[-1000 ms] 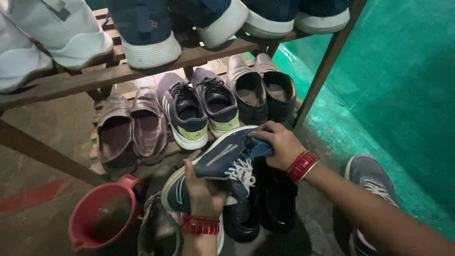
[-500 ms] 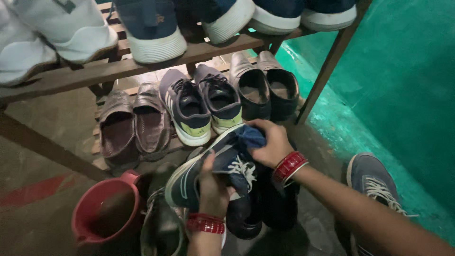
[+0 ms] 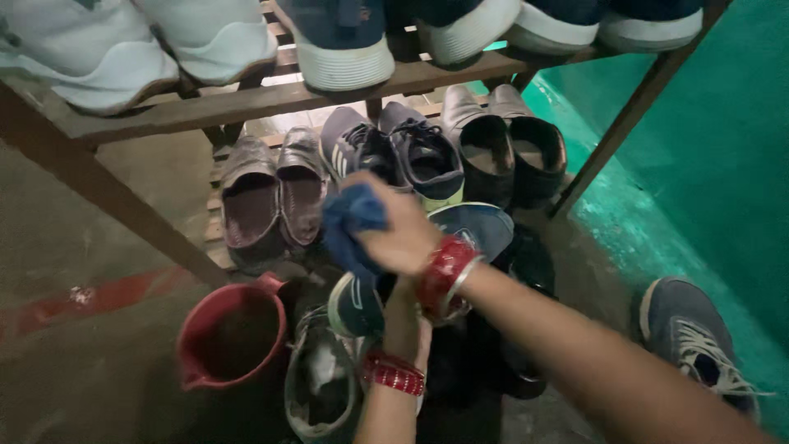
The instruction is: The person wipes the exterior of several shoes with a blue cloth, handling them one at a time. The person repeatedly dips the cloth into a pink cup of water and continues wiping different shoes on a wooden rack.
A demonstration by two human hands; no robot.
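sneaker (image 3: 460, 226), toe lower-left, right hand (image 3: 394, 234) gripping cloth (image 3: 349, 215)

The right hand (image 3: 399, 238) is closing in a fist around a bunched blue cloth (image 3: 349, 218), knuckles up, pressing down on the dark blue sneaker (image 3: 460, 230). Its forearm is stretching in from the lower right, crossing over the left arm, with red bangles (image 3: 444, 275) sitting on the wrist just behind the sneaker. The left forearm is rising straight up from below, also wearing red bangles, and the left hand (image 3: 403, 308) is reaching under the sneaker; its fingers are mostly hidden beneath the right wrist, so the grip cannot be made out clearly.
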